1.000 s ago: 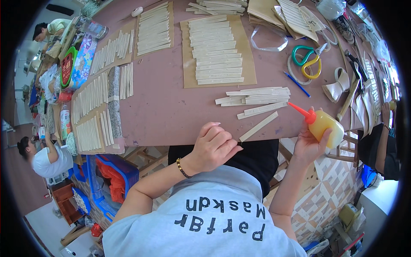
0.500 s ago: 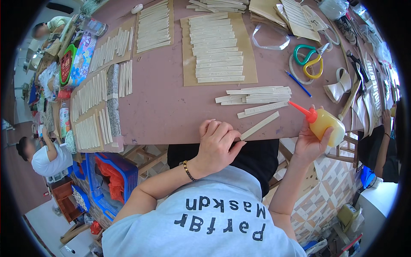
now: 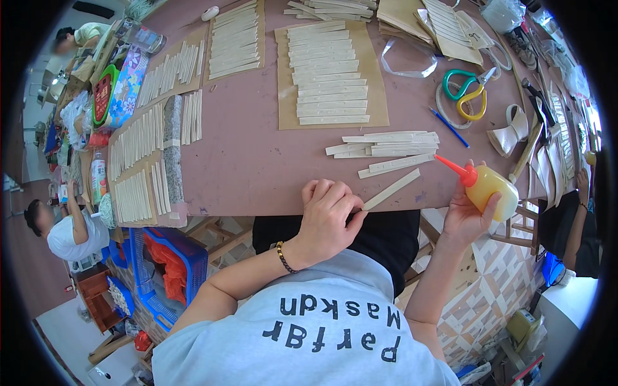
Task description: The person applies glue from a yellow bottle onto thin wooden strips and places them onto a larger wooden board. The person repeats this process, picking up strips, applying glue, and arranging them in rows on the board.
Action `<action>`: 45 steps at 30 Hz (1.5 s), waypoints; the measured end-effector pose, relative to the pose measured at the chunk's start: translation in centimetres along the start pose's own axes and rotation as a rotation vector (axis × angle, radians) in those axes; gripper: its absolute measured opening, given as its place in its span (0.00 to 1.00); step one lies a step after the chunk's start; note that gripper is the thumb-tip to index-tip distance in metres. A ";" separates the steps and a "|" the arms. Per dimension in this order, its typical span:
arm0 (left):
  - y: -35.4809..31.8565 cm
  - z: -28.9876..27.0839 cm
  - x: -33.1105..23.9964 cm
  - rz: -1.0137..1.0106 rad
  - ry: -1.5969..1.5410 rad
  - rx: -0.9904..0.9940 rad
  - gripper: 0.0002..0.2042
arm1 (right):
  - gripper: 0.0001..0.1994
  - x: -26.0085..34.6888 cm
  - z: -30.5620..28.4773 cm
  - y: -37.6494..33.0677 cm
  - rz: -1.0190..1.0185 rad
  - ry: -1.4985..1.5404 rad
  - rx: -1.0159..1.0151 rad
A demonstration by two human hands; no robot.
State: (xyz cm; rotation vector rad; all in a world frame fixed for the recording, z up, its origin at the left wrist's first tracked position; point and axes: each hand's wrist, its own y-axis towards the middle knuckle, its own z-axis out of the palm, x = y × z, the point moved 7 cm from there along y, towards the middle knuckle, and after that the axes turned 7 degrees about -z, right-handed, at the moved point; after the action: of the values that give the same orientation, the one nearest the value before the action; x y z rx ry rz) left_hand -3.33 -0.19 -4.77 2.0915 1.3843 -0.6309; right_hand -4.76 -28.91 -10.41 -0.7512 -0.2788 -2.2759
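At the table's near edge, my left hand (image 3: 331, 215) has its thumb and fingers closed on the lower end of a narrow cream strip (image 3: 394, 188), which lies slanted on the tabletop. In my right hand (image 3: 468, 215) is a squeeze glue bottle (image 3: 492, 194) with yellowish contents and a long red nozzle. The nozzle points up and left, its tip close to the right end of another strip (image 3: 396, 165). Just beyond lies a loose pile of similar strips (image 3: 386, 143).
Farther back, strips lie in a row on brown card (image 3: 380, 96), with more at the left. A blue pencil (image 3: 449, 127), scissors (image 3: 473, 96) and a clear tape loop (image 3: 409, 59) lie at the right. A blue basket (image 3: 193, 257) stands below left. Other people sit at both sides.
The whole view has shifted very slightly. Both my hands, the strip and the glue bottle stay almost where they were.
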 end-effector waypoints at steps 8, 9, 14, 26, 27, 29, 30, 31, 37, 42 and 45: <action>0.0 -0.6 -0.2 0.009 -0.040 0.024 0.09 | 0.29 0.1 0.0 0.0 0.000 -0.003 0.011; -0.1 -0.8 -0.1 0.021 -0.034 0.019 0.09 | 0.29 0.1 0.0 0.0 -0.002 -0.002 0.009; 0.0 -0.8 0.6 0.063 -0.001 -0.028 0.07 | 0.28 0.0 0.2 0.0 0.006 0.008 0.022; -0.4 -0.1 -0.4 0.064 0.000 0.007 0.07 | 0.30 -0.1 -0.4 0.1 0.053 0.053 0.044; -0.5 -0.1 -0.4 0.069 0.000 0.010 0.07 | 0.30 -0.1 -0.3 0.1 0.050 0.051 0.041; -0.7 -0.1 -0.5 0.078 0.001 0.016 0.08 | 0.29 -0.2 -0.2 0.0 0.037 0.040 0.016; -0.8 -0.1 -0.6 0.107 0.008 0.003 0.08 | 0.28 -0.2 -0.2 0.0 0.029 0.034 0.004; -0.9 0.1 -0.5 0.136 0.015 -0.011 0.08 | 0.28 -0.2 -0.2 0.0 0.031 0.035 0.001; -1.8 1.0 -0.4 0.269 0.086 -0.083 0.09 | 0.28 -0.1 -0.2 0.0 0.035 0.038 -0.012; -1.9 0.6 -1.3 0.367 0.080 -0.145 0.10 | 0.28 0.0 -0.2 0.0 0.039 0.044 -0.017; -1.9 -1.3 -1.7 0.398 0.060 -0.204 0.10 | 0.30 -0.1 0.0 0.0 0.033 0.010 -0.005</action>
State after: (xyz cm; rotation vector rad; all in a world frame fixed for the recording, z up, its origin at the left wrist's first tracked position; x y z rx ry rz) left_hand -5.56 0.16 -3.07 2.1449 0.9717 -0.2541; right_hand -4.71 -28.82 -10.44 -0.7417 -0.2549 -2.2492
